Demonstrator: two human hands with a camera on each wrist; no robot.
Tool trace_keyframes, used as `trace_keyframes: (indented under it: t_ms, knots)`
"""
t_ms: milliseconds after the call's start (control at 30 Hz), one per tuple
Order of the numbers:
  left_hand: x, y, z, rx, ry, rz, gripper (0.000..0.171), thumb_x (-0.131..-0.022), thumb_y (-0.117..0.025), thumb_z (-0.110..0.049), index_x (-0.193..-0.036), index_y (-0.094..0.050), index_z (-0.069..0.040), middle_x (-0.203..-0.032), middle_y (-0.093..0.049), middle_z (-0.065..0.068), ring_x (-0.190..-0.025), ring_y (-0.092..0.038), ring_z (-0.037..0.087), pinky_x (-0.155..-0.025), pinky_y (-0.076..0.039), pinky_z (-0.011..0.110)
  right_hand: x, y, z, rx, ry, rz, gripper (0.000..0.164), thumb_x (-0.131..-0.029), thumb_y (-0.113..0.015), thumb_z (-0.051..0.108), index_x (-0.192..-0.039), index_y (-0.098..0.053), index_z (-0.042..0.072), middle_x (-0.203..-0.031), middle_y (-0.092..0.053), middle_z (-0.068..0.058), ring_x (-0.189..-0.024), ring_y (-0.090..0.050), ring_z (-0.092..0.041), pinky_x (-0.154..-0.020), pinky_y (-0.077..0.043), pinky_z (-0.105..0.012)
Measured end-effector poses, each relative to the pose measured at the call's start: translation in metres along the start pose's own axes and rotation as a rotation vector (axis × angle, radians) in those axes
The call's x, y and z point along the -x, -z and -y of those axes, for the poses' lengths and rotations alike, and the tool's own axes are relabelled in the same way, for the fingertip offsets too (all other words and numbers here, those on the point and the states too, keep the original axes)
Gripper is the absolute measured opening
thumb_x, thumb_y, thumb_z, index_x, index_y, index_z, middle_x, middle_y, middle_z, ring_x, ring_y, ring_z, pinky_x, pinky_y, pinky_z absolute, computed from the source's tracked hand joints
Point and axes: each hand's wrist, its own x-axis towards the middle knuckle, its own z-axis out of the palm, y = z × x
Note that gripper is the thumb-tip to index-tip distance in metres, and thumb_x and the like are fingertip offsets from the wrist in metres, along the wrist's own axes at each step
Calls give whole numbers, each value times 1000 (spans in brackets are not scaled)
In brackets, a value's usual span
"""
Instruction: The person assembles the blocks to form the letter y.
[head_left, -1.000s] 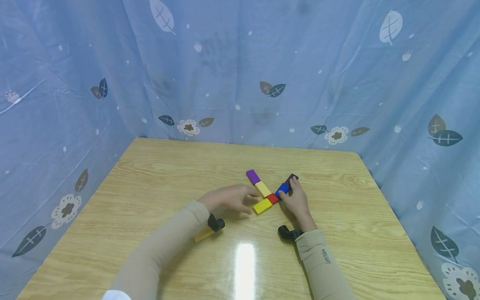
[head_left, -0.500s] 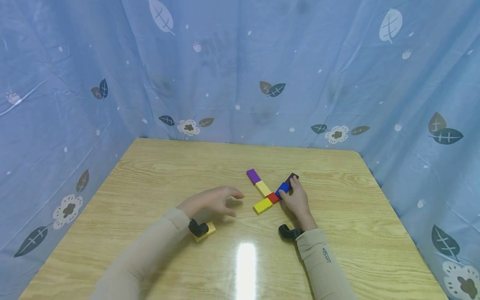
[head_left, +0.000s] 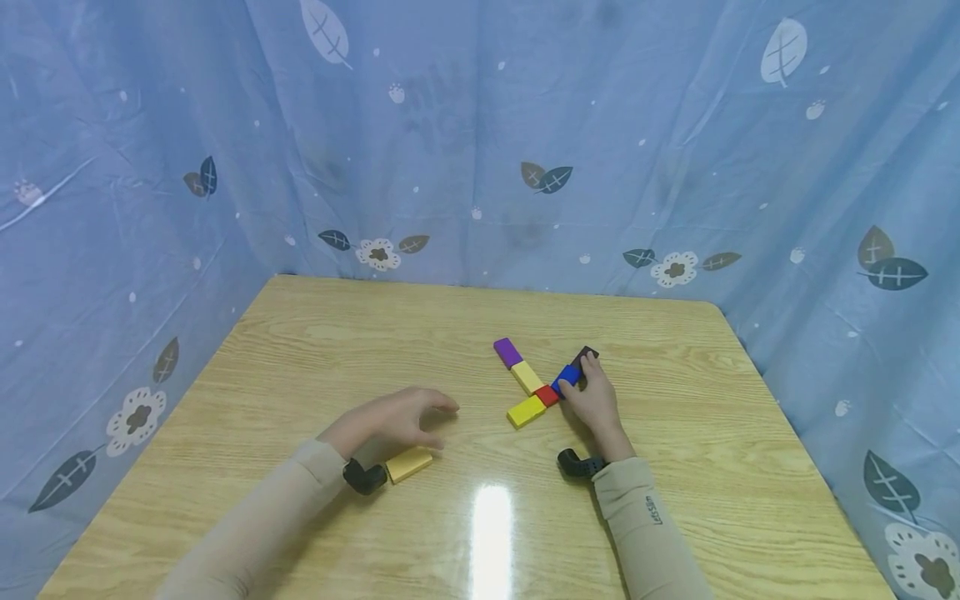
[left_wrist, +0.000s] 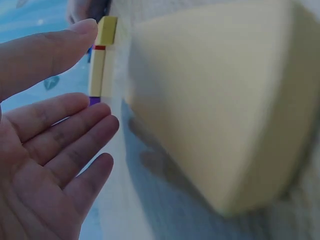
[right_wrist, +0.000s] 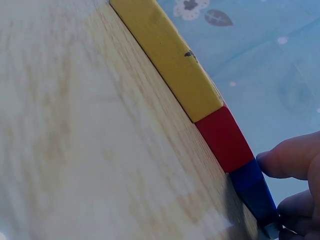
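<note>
My left hand [head_left: 401, 417] hovers over the table at left, fingers spread and holding nothing. Just beneath it, near the wrist, lies a tan wooden block [head_left: 409, 465], large and blurred in the left wrist view. My right hand [head_left: 597, 402] holds the blue block [head_left: 566, 378], thumb on its near side, with fingertips over the dark brown block [head_left: 588, 353] at its far end. The blue block meets a red block [head_left: 547, 396], with a yellow block [head_left: 526, 412] beyond. From the red one, a pale yellow block [head_left: 526, 377] and a purple block [head_left: 507, 353] branch off.
The wooden table [head_left: 360, 333] is walled behind and at both sides by a blue patterned curtain [head_left: 480, 150]. A small black camera mount sits on each wrist [head_left: 365, 477]. Light glares off the tabletop near its front.
My left hand has drawn away from the joined blocks, moving left and toward the front, uncovering the tan block. My right hand has stayed on the blue block.
</note>
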Motion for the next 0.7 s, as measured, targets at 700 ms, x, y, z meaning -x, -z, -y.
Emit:
trace_keyframes:
  t_ms: [700]
  knots:
    - [29,-12,14,23,-44,-18,65,-82,-71,-40,-135,-51,-8,-138,-53,6,-129,-47,26,-109,-37,44,5,0,0,-4,18,6,75,-92,-59,31,-146,-24,-7,-156,-15,-22,-145,-9,-37,-117,-16,-50]
